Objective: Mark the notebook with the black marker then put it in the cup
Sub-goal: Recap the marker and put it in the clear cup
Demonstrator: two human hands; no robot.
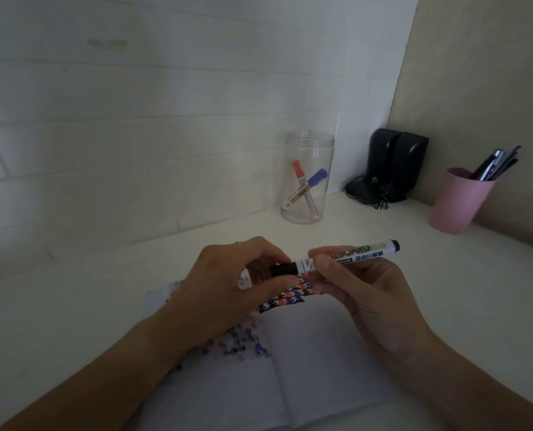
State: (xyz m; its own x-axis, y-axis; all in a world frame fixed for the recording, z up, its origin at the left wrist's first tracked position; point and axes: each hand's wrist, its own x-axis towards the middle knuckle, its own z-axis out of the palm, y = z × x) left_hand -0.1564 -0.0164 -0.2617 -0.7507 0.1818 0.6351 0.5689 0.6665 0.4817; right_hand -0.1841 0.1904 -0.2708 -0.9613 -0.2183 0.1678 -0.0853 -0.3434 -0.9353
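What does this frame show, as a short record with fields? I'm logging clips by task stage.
marker: black marker held level above the notebook, in both hands
left hand: left hand grips the black cap end
right hand: right hand fingers pinch the barrel
notebook: open, coloured marks on its upper part
jar: clear jar with a red and a blue marker
pink cup: pink cup holds pens, at right
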